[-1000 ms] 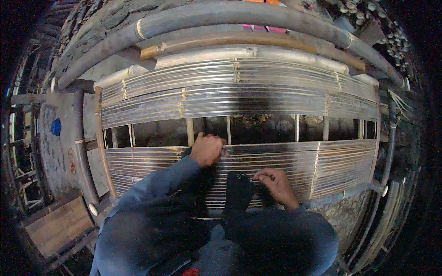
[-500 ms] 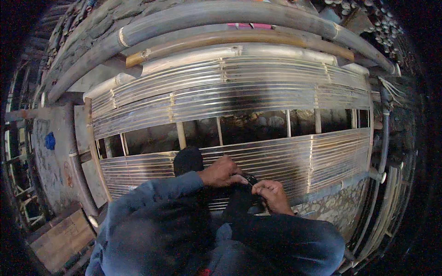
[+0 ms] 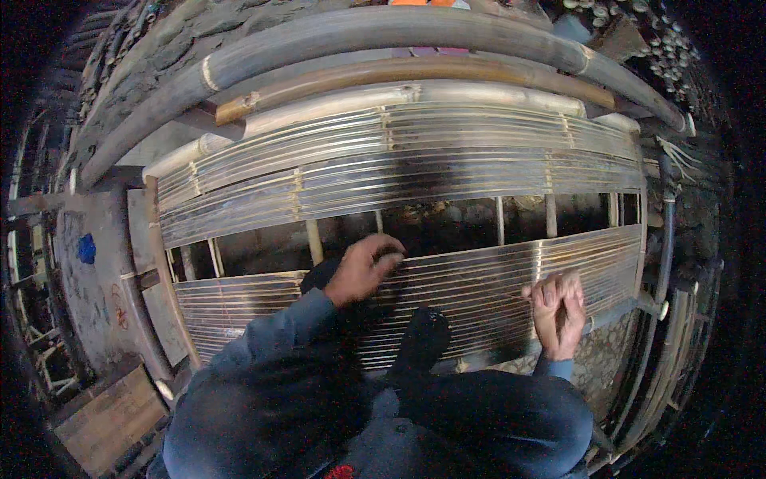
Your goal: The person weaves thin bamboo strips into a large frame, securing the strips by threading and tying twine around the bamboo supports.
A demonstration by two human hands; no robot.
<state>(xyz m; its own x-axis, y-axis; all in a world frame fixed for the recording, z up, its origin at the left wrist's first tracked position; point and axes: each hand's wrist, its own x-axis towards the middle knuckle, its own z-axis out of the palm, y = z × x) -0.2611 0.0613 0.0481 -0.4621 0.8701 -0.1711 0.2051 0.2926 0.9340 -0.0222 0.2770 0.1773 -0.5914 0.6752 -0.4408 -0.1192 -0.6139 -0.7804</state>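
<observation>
My left hand [image 3: 367,267] hovers over the far edge of the near panel of thin bamboo strips [image 3: 471,291]. Its fingers are curved, with a gap between them and the thumb, and I see nothing in it. Farther right, above the same panel, my right hand [image 3: 557,307] is raised with its fingers bent together. Blur hides whether something small is pinched there. Between the two hands a dark-covered foot [image 3: 429,329] rests on the strips. Pale lashings [image 3: 539,259] cross the strips below the right hand.
Beyond an open gap with bamboo crosspieces [image 3: 550,215] lies a second strip panel [image 3: 343,176]. Thick bamboo poles [image 3: 383,36] bound the far side. A post [image 3: 136,271] stands at left, a wooden board [image 3: 108,415] lies near left, and stones [image 3: 618,343] show below right.
My hands, close together over the foot before, have come apart. The left has moved up and slightly left; the right has swung out to the right and up.
</observation>
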